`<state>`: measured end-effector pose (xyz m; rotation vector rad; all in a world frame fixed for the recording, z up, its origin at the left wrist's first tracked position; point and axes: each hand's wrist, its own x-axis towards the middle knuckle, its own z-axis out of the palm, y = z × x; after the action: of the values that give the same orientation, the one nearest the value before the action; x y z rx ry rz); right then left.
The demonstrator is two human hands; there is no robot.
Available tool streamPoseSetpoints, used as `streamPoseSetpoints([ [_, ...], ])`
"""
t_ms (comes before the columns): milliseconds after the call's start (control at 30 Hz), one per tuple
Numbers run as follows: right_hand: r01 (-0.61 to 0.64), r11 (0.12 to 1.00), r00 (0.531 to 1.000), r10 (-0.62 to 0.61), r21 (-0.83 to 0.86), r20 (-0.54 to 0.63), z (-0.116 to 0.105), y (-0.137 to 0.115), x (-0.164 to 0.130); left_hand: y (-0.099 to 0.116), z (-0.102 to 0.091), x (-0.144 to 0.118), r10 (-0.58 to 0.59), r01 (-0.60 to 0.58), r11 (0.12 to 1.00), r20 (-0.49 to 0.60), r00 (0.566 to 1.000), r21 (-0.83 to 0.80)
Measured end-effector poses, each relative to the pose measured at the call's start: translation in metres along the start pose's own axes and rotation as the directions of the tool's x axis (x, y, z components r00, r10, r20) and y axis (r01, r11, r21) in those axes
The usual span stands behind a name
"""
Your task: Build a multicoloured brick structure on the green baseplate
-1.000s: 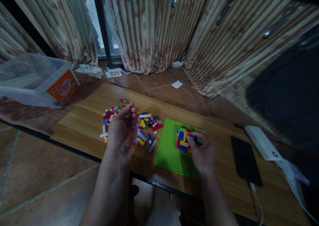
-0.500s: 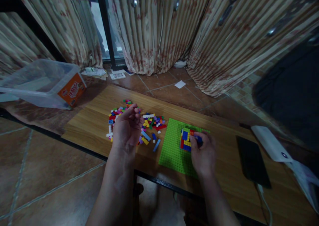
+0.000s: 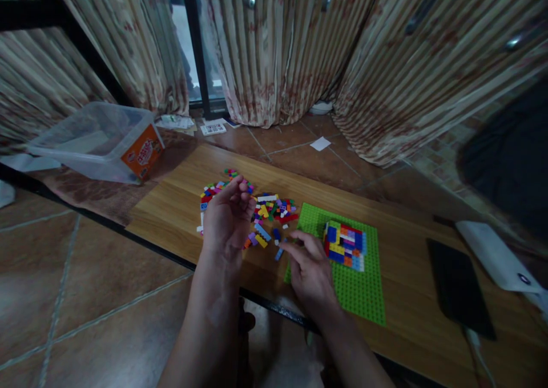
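Observation:
A green baseplate (image 3: 357,285) lies on the low wooden table (image 3: 171,205). On it stands a small block of coloured bricks (image 3: 346,244). A pile of loose bricks (image 3: 274,208) is spread to the plate's left. My left hand (image 3: 228,219) is raised palm-up over the pile, fingers curled; whether it holds bricks I cannot tell. My right hand (image 3: 309,265) hovers over the plate's left edge, fingers spread, fingertips close to the loose bricks, holding nothing.
A clear plastic tub (image 3: 96,142) with an orange label lies on the floor at the left. A black phone (image 3: 460,288) and a white power bank (image 3: 496,257) sit on the table's right end. Curtains hang behind. Paper scraps lie on the tiled floor.
My right hand has left the brick block and moved left toward the loose bricks. The left hand stays raised over the pile. The view has shifted left.

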<state>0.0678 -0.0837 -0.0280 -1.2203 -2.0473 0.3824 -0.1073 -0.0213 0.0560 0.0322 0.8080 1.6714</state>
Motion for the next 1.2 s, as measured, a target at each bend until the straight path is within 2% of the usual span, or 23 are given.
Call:
streamPoseSetpoints([
  [233,-0.024,0.998,1.0,0.024,-0.054,0.014,0.004,0.004,0.0,0.002,-0.002,0.0,-0.006,0.006,1.0,0.028,1.0,0.002],
  [667,-0.113,0.993,0.994,0.113,-0.025,-0.013,0.008,0.003,0.002,0.004,-0.003,0.001,0.014,-0.014,1.0,-0.017,1.0,0.0],
  [733,-0.13,0.991,0.991,0.13,-0.012,-0.021,0.009,0.003,0.002,0.003,-0.005,0.003,0.054,-0.053,0.997,-0.009,0.998,0.062],
  [800,-0.143,0.99,0.989,0.143,0.001,-0.023,0.009,0.004,0.003,0.0,-0.008,0.007,0.178,-0.177,0.955,0.019,0.984,0.239],
  [833,-0.148,0.989,0.989,0.148,0.006,-0.023,0.009,0.004,0.003,-0.003,-0.01,0.009,0.268,-0.268,0.887,0.054,0.962,0.376],
  [867,-0.151,0.988,0.988,0.151,0.012,-0.024,0.009,0.005,0.003,-0.006,-0.012,0.011,0.347,-0.351,0.768,0.113,0.931,0.536],
  [900,-0.154,0.988,0.988,0.154,0.02,-0.024,0.009,0.005,0.003,-0.01,-0.014,0.013,0.396,-0.406,0.597,0.187,0.899,0.692],
  [933,-0.158,0.987,0.987,0.159,0.029,-0.026,0.009,0.006,0.003,-0.014,-0.016,0.015,0.405,-0.423,0.4,0.258,0.877,0.813],
  [967,-0.164,0.986,0.986,0.165,0.038,-0.03,0.009,0.006,0.003,-0.017,-0.019,0.016,0.369,-0.403,0.2,0.313,0.875,0.893],
  [1033,-0.174,0.983,0.983,0.176,0.054,-0.042,0.009,0.007,0.002,-0.023,-0.023,0.016,0.268,-0.346,-0.124,0.367,0.891,0.93],
  [1100,-0.18,0.982,0.982,0.183,0.063,-0.051,0.009,0.007,0.002,-0.026,-0.026,0.015,0.183,-0.31,-0.318,0.378,0.907,0.896],
  [1133,-0.181,0.981,0.981,0.185,0.065,-0.054,0.009,0.008,0.002,-0.026,-0.027,0.014,0.155,-0.303,-0.374,0.381,0.911,0.877],
  [1200,-0.185,0.981,0.981,0.188,0.064,-0.055,0.007,0.008,0.001,-0.026,-0.029,0.014,0.117,-0.3,-0.431,0.382,0.917,0.851],
])
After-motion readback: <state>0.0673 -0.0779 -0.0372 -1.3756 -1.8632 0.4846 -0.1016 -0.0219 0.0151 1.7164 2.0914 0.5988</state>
